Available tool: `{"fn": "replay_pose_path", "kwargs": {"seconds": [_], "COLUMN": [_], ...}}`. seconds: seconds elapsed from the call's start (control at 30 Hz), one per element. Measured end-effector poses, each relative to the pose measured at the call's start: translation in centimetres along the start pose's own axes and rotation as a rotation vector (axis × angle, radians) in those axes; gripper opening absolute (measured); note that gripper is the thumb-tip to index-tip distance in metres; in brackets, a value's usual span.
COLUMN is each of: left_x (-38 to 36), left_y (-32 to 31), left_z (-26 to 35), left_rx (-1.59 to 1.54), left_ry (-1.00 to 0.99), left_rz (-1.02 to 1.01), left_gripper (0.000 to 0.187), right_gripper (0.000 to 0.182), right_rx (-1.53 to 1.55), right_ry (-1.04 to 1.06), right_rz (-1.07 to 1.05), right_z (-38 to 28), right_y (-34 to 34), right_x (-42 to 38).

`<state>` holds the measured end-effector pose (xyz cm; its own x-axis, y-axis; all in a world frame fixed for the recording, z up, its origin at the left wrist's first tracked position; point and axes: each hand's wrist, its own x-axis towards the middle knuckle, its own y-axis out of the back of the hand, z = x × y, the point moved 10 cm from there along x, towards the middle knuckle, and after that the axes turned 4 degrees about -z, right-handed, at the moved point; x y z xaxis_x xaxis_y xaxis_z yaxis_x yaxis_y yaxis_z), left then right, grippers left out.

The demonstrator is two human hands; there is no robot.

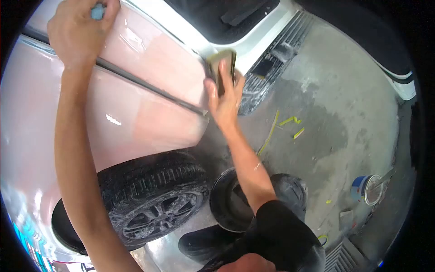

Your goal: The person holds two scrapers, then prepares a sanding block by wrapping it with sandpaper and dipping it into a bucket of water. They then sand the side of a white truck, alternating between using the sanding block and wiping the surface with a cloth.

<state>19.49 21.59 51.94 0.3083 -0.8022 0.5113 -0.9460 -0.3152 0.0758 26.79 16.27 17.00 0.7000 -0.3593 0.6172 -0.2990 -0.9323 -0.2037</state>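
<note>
The car's body panel [149, 109], pinkish and wet-looking, slopes across the left side with a dark groove along it. At the top left my left hand [81, 41] rests over the panel, fingers curled round a light-blue wad [97, 12], mostly covered by the hand. My right hand [228, 100] grips a flat, yellowish-grey sanding block [222, 65] by its sides, thumb and fingers apart around it. This block is at the panel's right edge, beside the white door frame; its contact with the panel cannot be made out.
Below the panel is a car wheel [156, 211], with a black bucket [217, 199] beside it. Yellow tape scraps [290, 121] lie on the wet grey floor [326, 136]. A blue-and-white can [366, 189] stands at right. An open door [362, 36] fills the upper right.
</note>
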Motion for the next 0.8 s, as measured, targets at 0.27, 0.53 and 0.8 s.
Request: {"fn": "replay_pose_path", "kwargs": {"seconds": [0.27, 0.53, 0.8], "left_x": [0.0, -0.1, -0.4], "left_y": [0.0, -0.3, -0.8], "left_z": [-0.2, -0.4, -0.9], "left_rx": [0.001, 0.045, 0.067], "left_ry": [0.027, 0.055, -0.036], "left_rz": [0.008, -0.012, 0.026], "left_gripper": [0.023, 0.025, 0.026], "right_gripper": [0.065, 0.069, 0.060], "right_rx": [-0.112, 0.069, 0.004], "right_ry": [0.192, 0.172, 0.133], "right_rz": [-0.191, -0.075, -0.114], "right_z": [0.3, 7.2, 7.5], "right_y": [-0.9, -0.6, -0.2], "right_x": [-3.3, -7.9, -6.7]}}
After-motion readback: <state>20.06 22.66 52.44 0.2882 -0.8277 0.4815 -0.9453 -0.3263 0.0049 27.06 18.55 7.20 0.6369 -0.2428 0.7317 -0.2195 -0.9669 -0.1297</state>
